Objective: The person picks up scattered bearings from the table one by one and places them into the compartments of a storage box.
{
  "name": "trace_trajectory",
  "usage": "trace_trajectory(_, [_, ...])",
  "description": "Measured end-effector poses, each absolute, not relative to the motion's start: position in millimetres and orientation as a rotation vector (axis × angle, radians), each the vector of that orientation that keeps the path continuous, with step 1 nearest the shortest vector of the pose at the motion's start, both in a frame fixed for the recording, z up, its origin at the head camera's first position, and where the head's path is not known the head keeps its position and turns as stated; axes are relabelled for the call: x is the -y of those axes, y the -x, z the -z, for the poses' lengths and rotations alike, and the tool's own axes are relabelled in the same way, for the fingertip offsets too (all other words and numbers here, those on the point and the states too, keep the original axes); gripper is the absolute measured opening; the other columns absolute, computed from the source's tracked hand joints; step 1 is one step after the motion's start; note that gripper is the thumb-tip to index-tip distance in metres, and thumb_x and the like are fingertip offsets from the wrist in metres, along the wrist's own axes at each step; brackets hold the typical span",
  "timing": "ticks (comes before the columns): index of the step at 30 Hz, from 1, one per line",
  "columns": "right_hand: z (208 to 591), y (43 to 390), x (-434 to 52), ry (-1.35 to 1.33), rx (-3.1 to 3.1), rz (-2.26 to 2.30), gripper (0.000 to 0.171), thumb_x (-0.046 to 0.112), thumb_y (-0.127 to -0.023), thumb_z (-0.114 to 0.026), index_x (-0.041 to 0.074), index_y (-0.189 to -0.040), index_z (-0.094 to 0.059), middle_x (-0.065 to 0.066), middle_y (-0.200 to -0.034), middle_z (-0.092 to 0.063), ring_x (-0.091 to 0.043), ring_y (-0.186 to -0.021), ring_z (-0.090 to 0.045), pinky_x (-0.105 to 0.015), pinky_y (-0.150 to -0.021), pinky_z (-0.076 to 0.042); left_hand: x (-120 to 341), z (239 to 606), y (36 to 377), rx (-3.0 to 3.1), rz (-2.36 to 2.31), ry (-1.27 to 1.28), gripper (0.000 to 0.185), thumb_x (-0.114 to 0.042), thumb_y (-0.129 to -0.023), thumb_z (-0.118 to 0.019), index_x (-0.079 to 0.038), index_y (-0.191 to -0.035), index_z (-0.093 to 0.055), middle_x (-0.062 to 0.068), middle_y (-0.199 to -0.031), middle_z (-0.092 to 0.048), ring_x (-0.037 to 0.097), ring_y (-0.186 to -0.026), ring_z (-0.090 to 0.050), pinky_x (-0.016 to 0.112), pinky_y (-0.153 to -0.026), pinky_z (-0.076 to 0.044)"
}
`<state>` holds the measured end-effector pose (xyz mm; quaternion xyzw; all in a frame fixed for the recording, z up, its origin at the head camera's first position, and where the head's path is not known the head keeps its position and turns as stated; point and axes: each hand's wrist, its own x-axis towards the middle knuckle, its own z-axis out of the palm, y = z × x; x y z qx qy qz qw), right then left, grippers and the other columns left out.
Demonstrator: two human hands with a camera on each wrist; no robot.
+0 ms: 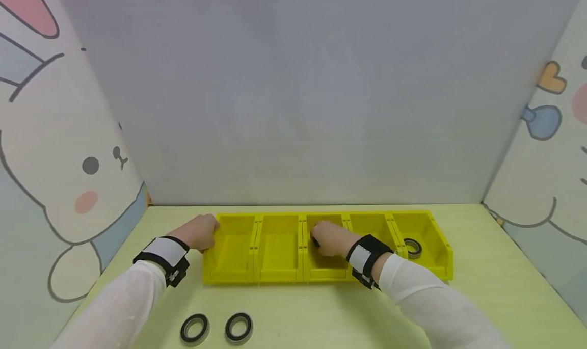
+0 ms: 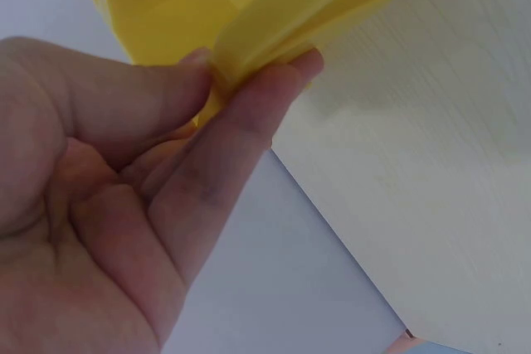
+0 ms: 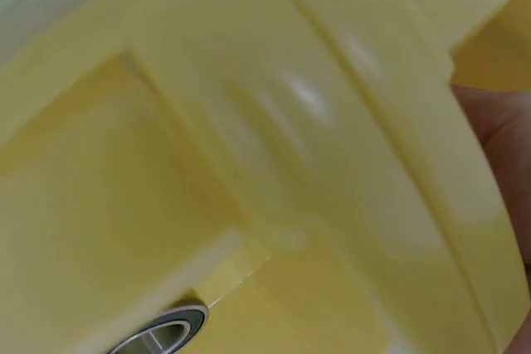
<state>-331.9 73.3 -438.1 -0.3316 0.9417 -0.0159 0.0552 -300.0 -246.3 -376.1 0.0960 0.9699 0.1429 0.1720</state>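
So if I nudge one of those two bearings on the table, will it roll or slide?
Each bearing lies flat on the table, so it would likely slide. Stood on its round edge, it would probably roll. The metal look suggests it is heavy for its size.

Yellow bin wall (image 3: pixel 332 147) close up — blurred; a black-and-metal bearing ring (image 3: pixel 162 333) at the lower edge.

A pale yellow-green tabletop (image 1: pixel 495 267) fills the near ground, evenly lit. A plain grey panel (image 1: pixel 312 94) closes the far side. On the left stands a wall with a cartoon rabbit (image 1: pixel 59 176); the right wall (image 1: pixel 550 150) shows pastel cartoon shapes.
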Motion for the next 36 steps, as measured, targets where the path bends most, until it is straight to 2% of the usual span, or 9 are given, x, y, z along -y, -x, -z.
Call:
trace_trajectory(4, [439.1,330.0,-71.1,0.961,-2.853,0.063,0.007,0.004,-0.082,-0.067,0.006,-0.082,-0.061,-0.002,-0.074,-0.056,-0.013,-0.063,-0.042,-0.026,-0.059,-0.039,246.2,376.9,300.4,-2.761,-0.4,-0.286,0.019,0.011,-0.077,-0.054,0.003,-0.094,-0.059,0.01,-0.077,-0.052,0.019,-0.065,-0.053,0.024,-0.052,-0.048])
trace_trajectory(11, [434.7,326.9,-67.6,0.947,-2.866,0.056,0.013,0.004,-0.082,-0.066,0.007,-0.074,-0.057,-0.002,-0.067,-0.048,-0.014,-0.059,-0.038,-0.026,-0.056,-0.035,247.9,378.1,300.6,-2.761,-0.406,-0.273,0.023,0.011,-0.078,-0.054,0.005,-0.1,-0.059,0.013,-0.081,-0.053,0.019,-0.067,-0.054,0.025,-0.054,-0.049])
trace_trajectory(19, [432.7,323.9,-71.1,0.936,-2.89,0.057,0.017,0.013,-0.087,-0.064,0.009,-0.074,-0.055,0.001,-0.062,-0.043,-0.011,-0.054,-0.038,-0.024,-0.051,-0.033,247.3,377.9,301.5,-2.755,-0.397,-0.263,0.026,0.011,-0.077,-0.055,0.005,-0.102,-0.06,0.011,-0.082,-0.054,0.019,-0.067,-0.054,0.025,-0.054,-0.05])
trace_trajectory(22, [425.9,323.9,-72.7,0.97,-2.946,0.069,0.019,0.018,-0.091,-0.06,0.01,-0.074,-0.054,0.002,-0.06,-0.042,-0.009,-0.051,-0.039,-0.022,-0.048,-0.034,246.5,378.1,302.0,-2.761,-0.399,-0.273,0.021,0.012,-0.076,-0.055,0.004,-0.096,-0.059,0.009,-0.079,-0.053,0.019,-0.066,-0.053,0.024,-0.053,-0.05])
trace_trajectory(24, [418.2,323.1,-71.9,1.049,-3.021,0.087,0.017,0.017,-0.091,-0.058,0.009,-0.076,-0.058,0.0,-0.062,-0.048,-0.011,-0.053,-0.045,-0.022,-0.048,-0.038,246.5,378.0,301.8,-2.762,-0.401,-0.276,0.021,0.012,-0.076,-0.055,0.003,-0.095,-0.059,0.009,-0.079,-0.053,0.018,-0.066,-0.053,0.024,-0.053,-0.05])
trace_trajectory(27, [402.4,317.4,-66.9,1.182,-3.136,0.076,0.014,0.019,-0.091,-0.059,0.007,-0.093,-0.065,-0.004,-0.08,-0.062,-0.015,-0.071,-0.059,-0.024,-0.062,-0.051,246.6,377.9,301.3,-2.757,-0.408,-0.269,0.023,0.012,-0.076,-0.054,0.004,-0.096,-0.059,0.01,-0.081,-0.054,0.018,-0.067,-0.054,0.024,-0.054,-0.05])
trace_trajectory(29, [388.5,310.0,-60.4,1.262,-3.153,0.13,0.024,0.02,-0.091,-0.059,0.004,-0.108,-0.065,-0.009,-0.1,-0.067,-0.021,-0.09,-0.064,-0.028,-0.077,-0.054,246.4,377.0,300.4,-2.753,-0.41,-0.272,0.024,0.012,-0.076,-0.055,0.005,-0.098,-0.06,0.011,-0.082,-0.054,0.018,-0.067,-0.054,0.025,-0.054,-0.051])
trace_trajectory(32, [371.6,295.7,-48.8,1.346,-3.114,0.176,0.043,0.028,-0.092,-0.058,0.006,-0.13,-0.054,-0.011,-0.129,-0.057,-0.026,-0.116,-0.056,-0.033,-0.092,-0.05,246.3,376.0,299.5,-2.759,-0.413,-0.284,0.022,0.012,-0.075,-0.055,0.004,-0.095,-0.059,0.01,-0.079,-0.053,0.018,-0.065,-0.053,0.024,-0.053,-0.05])
trace_trajectory(36, [366.2,277.5,-34.0,1.5,-3.049,0.105,0.062,0.043,-0.093,-0.053,0.013,-0.145,-0.036,-0.011,-0.148,-0.037,-0.028,-0.133,-0.04,-0.037,-0.105,-0.039,246.2,375.1,298.8,-2.774,-0.41,-0.308,0.016,0.013,-0.074,-0.054,0.002,-0.086,-0.058,0.008,-0.073,-0.05,0.017,-0.061,-0.052,0.023,-0.05,-0.048])
